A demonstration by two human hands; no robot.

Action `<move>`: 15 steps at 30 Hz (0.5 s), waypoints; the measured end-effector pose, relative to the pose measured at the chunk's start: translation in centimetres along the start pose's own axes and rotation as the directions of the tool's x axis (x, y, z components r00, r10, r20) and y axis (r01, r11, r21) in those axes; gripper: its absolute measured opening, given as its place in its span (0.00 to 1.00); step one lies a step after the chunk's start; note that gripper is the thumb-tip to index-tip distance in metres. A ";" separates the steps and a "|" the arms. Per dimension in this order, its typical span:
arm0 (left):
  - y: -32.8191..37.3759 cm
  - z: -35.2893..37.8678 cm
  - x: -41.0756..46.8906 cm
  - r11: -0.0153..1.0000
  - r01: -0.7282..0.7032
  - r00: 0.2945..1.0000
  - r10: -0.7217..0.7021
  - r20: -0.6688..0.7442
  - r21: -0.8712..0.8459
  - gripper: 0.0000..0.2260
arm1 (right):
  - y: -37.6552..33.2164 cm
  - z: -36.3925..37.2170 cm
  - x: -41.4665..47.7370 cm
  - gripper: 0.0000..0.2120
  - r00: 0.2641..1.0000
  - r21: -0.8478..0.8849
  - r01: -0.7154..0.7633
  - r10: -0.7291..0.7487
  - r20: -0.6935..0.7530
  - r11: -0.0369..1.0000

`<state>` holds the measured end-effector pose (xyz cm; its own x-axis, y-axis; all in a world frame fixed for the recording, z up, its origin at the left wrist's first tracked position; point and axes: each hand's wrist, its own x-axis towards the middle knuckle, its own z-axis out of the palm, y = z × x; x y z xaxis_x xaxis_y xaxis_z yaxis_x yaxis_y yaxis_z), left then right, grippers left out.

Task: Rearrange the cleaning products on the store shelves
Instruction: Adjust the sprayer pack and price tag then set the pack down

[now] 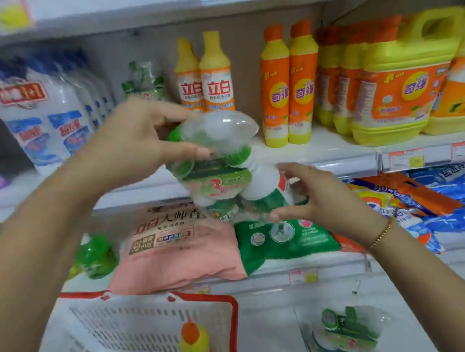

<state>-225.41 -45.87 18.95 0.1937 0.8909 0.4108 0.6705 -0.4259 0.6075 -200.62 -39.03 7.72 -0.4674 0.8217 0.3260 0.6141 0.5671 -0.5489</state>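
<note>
Nearest the camera, at the bottom edge, a white slatted basket [148,330] with a red rim holds one yellow bottle with an orange cap [193,340]. Above it, both bare hands hold a clear-wrapped multipack of green-and-white bottles [223,170] in mid-air in front of the shelves. The left hand [136,144] grasps the pack's upper, cap end, thumb and fingers pinched round the plastic wrap, while the right hand [321,199], with a bead bracelet [382,233] on its wrist, cups the lower right side with the fingers curled against the bottle bodies; the pack thus lies between the two hands, touching both. Its long axis runs on a slant, green caps pointing up and left, bases down and right. How many bottles the pack holds cannot be told through the blur, though a red "3" shows on its label. A second similar pack [349,335] lies on its side on the white surface at lower right, and a third [144,82] stands at the back of the middle shelf [321,151]. On that shelf stand two yellow-capped bottles [207,75], two orange-capped bottles [287,84], and large yellow jugs [400,79] to the right. Below the held pack, one pink bag [179,251] and one green bag [279,240] lie flat.
</note>
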 end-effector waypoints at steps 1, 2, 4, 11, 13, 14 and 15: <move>0.2 -1.9 0.0 0.998 -0.053 0.998 0.054 -0.028 0.044 0.13 | -1.6 0.2 1.3 0.39 0.993 -0.019 0.088 -0.089 -0.077 0.996; 0.1 -3.7 0.0 0.992 -0.092 0.994 0.096 -0.047 0.091 0.14 | -2.9 0.8 2.8 0.40 0.974 -0.058 0.166 -0.173 -0.149 0.984; -0.8 -6.9 0.2 0.978 -0.128 0.987 0.142 -0.074 0.167 0.15 | -5.2 2.7 5.7 0.41 0.916 -0.120 0.273 -0.296 -0.270 0.955; -5.2 -13.5 2.8 0.941 -0.093 0.989 0.124 -0.077 0.324 0.20 | -9.7 10.6 14.2 0.38 0.870 0.067 0.328 -0.273 -0.410 0.942; -6.8 -14.1 3.9 0.946 -0.065 0.996 0.082 -0.039 0.318 0.21 | -9.9 12.0 15.6 0.39 0.890 0.103 0.306 -0.246 -0.385 0.946; -7.6 -14.4 4.4 0.937 -0.064 0.997 0.078 -0.029 0.343 0.20 | -9.9 12.4 16.1 0.39 0.900 0.107 0.290 -0.233 -0.368 0.951; -8.4 -14.6 4.9 0.922 -0.055 0.997 0.069 -0.024 0.383 0.18 | -9.7 12.7 16.6 0.39 0.912 0.102 0.271 -0.221 -0.346 0.957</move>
<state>-240.54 -40.18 25.75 0.2226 0.8552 0.4681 0.8818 -0.3814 0.2774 -222.42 -31.62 8.69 -0.3419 0.6430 0.6853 0.3960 0.7599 -0.5155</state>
